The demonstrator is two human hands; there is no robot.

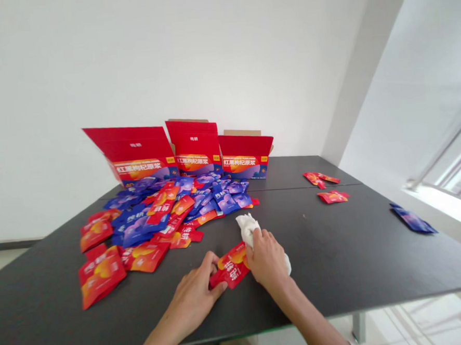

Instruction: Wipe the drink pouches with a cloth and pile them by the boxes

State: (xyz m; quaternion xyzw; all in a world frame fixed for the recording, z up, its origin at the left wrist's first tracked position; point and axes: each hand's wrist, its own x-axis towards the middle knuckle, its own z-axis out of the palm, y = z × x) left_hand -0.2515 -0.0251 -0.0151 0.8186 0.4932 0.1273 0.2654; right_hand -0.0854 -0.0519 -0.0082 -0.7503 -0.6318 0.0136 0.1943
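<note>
A red pouch (231, 267) with orange fruit print and white lettering lies tilted between my two hands over the black table. My left hand (199, 291) grips its left end between thumb and fingers. In my right hand (267, 256) is a crumpled white cloth (248, 228), held against the pouch's right end. Part of the cloth sticks out beyond the fingers on both sides. Left of my hands spreads a loose pile of red pouches (103, 274) and blue pouches (136, 227), overlapping one another.
Three open red boxes (146, 170) with raised flaps stand along the back of the black table (300, 293). Several red pouches (333, 196) lie at the right rear. A single blue pouch (413, 219) rests near the right edge. Behind is a white wall.
</note>
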